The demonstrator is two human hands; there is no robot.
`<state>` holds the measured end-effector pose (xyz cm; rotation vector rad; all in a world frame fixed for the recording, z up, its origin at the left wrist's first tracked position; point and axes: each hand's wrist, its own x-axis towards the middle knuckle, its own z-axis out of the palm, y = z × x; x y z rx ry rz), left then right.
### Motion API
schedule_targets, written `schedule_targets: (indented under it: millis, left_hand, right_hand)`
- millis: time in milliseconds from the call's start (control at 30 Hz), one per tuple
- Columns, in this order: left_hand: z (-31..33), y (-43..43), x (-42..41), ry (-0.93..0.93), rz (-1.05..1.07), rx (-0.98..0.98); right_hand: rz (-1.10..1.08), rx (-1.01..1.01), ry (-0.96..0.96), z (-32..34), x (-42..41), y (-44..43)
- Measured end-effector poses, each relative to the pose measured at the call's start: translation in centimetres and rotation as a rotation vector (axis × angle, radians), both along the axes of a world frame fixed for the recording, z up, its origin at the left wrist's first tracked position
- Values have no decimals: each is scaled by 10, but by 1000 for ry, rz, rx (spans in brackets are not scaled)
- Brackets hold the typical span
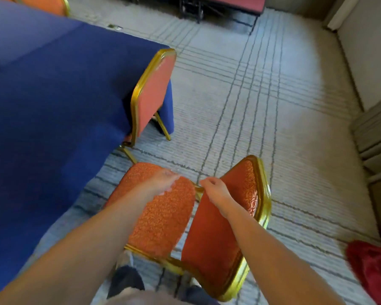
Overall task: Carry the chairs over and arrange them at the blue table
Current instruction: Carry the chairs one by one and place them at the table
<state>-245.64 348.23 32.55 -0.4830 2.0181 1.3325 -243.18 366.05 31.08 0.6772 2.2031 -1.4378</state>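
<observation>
- Grip state: the right grip [215,190] is clamped on the gold frame of the carried chair [163,216], where seat meets backrest. The left grip [163,181] curls over the seat's rear edge, though it is somewhat blurred.
- Location: the carried chair is just beside the blue counter [42,95], seat toward the counter's edge and not yet tucked under. Whether its legs touch the carpet [273,106] cannot be told.
- Done: the placed chair [152,95] stands tucked against the counter's corner. The far chair [42,5] shows at the opposite side.
- Remaining, by judgement: align the carried chair next to the placed chair, release it, and fetch any others.
</observation>
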Motion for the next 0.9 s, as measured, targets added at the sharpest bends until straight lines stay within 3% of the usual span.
schedule_targets:
  millis: [267,567,900]
  left_hand:
    - [23,35,62,7,189,-10]
    - [45,44,101,107,287,-165]
    - [15,94,140,83,379,-120]
  right_hand:
    - [365,48,7,23,-16,34]
    - [639,109,102,56,-9,50]
    - [880,274,185,77,0,83]
